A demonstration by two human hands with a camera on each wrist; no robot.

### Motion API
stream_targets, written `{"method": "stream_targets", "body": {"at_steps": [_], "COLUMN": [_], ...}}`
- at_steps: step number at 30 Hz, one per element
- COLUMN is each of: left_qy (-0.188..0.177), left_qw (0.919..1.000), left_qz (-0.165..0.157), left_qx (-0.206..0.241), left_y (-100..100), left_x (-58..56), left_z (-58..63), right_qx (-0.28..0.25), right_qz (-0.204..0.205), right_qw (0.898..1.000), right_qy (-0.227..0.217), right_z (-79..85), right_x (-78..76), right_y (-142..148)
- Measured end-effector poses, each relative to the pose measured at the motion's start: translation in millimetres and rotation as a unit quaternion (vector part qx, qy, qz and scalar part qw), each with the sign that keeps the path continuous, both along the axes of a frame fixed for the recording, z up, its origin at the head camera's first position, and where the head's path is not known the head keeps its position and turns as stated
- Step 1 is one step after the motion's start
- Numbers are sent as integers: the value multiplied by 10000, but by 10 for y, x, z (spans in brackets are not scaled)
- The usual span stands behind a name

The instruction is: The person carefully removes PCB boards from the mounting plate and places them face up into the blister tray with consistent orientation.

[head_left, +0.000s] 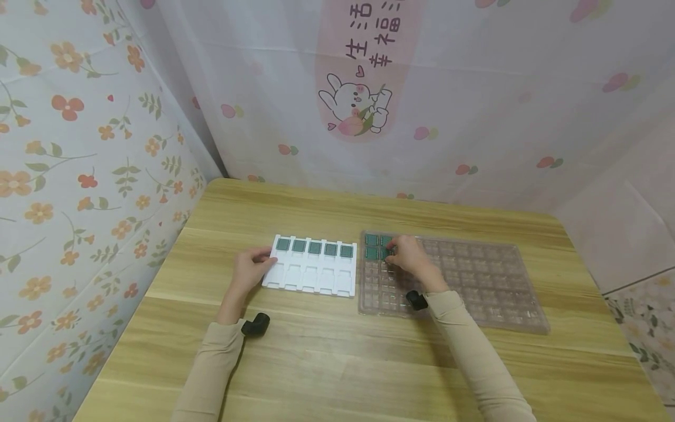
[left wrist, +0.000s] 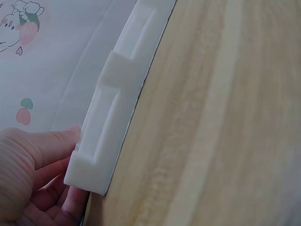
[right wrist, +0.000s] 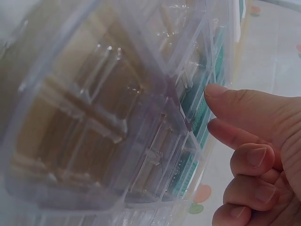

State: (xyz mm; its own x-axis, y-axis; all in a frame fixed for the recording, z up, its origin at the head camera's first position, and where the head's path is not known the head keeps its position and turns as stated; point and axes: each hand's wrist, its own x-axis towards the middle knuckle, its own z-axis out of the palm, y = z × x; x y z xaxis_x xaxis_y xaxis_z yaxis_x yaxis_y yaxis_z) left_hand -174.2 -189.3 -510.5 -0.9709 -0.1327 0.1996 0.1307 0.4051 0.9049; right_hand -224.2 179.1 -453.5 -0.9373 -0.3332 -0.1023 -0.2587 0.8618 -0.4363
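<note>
At the left end of a white tray [head_left: 308,280], my left hand [head_left: 249,271] grips the edge, thumb on top and fingers around the side. Several small green square chips [head_left: 314,248] fill the tray's far row; its near row is bare. My right hand [head_left: 411,256] is over the left part of a clear plastic compartment tray [head_left: 477,266]. Its thumb and forefinger pinch a green chip [right wrist: 201,113] in one compartment, partly covered by the fingertips in the head view. Other green chips [head_left: 371,240] lie in compartments beside it.
Both trays stand side by side on a wooden table [head_left: 316,363], with a narrow gap between them. Behind the table hangs a printed curtain [head_left: 464,117], and a floral one [head_left: 68,205] hangs at the left. Each wrist carries a small black camera [head_left: 256,324].
</note>
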Motion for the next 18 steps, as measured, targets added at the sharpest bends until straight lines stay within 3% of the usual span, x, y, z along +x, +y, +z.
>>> {"method": "stream_targets", "body": {"at_steps": [3, 11, 18], "left_qy": [9, -645, -630], "left_qw": [10000, 9974, 9976], "left_qz": [-22, 114, 124], "left_qx": [53, -294, -268], "left_y": [-4, 17, 25], "left_x": [2, -15, -12], "left_z": [-2, 30, 44], "right_qx": [-13, 137, 139], "right_qz": [-13, 92, 138], "right_qw": [10000, 9997, 9996], "right_qy": [-3, 192, 215], "right_z": [-6, -10, -1], "right_x": [-2, -18, -38], "right_y": [4, -42, -144]}}
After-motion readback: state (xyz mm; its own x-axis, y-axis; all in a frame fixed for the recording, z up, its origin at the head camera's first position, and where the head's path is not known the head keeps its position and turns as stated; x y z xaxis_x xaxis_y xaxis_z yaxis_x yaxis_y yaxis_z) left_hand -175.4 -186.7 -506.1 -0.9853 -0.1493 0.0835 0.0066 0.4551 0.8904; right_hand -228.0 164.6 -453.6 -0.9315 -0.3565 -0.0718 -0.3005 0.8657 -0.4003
